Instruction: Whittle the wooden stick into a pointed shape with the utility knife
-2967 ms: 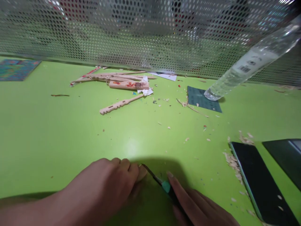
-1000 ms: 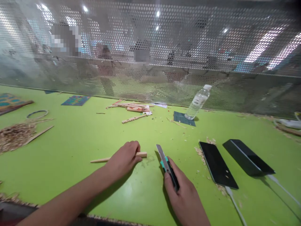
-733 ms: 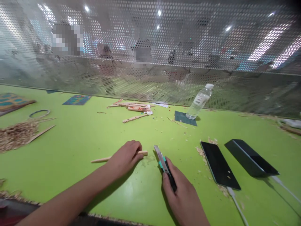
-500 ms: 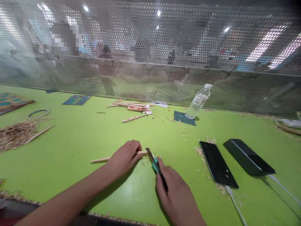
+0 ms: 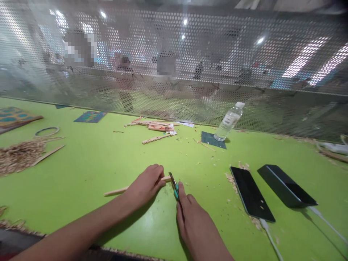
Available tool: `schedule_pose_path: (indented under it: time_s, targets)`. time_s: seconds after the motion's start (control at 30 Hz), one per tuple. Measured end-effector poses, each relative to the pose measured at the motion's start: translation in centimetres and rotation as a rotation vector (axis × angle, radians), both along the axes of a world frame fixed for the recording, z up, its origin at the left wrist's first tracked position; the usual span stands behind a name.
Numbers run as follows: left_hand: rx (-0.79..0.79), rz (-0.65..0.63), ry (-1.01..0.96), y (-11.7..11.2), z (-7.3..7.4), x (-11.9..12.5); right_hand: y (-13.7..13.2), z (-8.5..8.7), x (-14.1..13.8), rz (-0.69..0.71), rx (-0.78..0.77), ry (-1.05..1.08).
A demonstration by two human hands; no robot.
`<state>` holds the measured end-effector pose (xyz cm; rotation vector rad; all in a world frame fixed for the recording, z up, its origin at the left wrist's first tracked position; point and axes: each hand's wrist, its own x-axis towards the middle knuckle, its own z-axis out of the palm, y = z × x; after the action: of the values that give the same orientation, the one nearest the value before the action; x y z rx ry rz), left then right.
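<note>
My left hand (image 5: pixel 145 183) lies closed over a thin wooden stick (image 5: pixel 116 190), pinning it flat on the green table (image 5: pixel 89 163). The stick's thin end points left and its thicker end pokes out to the right of my fingers. My right hand (image 5: pixel 194 221) grips a teal-and-black utility knife (image 5: pixel 174 185). Its blade tip rests against the stick's right end, just beside my left fingertips.
Two dark phones (image 5: pixel 251 194) (image 5: pixel 286 185) with white cables lie to the right among shavings. A water bottle (image 5: pixel 228 121) on a dark mat and a pile of wooden pieces (image 5: pixel 154 127) sit near the perforated metal screen (image 5: pixel 174 72). Wood shavings (image 5: pixel 19 156) heap at left.
My right hand has carried the knife leftward until the blade met the stick's right end. My left hand has stayed on the stick. Three seconds ago my head was much closer to the table.
</note>
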<state>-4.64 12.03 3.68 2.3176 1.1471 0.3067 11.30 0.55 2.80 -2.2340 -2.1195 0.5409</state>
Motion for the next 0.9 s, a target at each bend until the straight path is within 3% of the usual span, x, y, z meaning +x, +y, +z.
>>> schedule_pose_path:
  time_s: [0.43,0.67,0.9]
  targets:
    - [0.050,0.013,-0.030,0.1,-1.4,0.1,2.1,1.3,-1.3,-0.078,-0.166,-0.030]
    - [0.078,0.056,-0.061,-0.1,-1.7,0.1,0.7,1.3,-1.2,-0.103,-0.197,-0.008]
    - [0.047,0.043,-0.033,0.0,-1.4,-0.1,-0.2,1.1,-0.4,-0.100,-0.124,0.058]
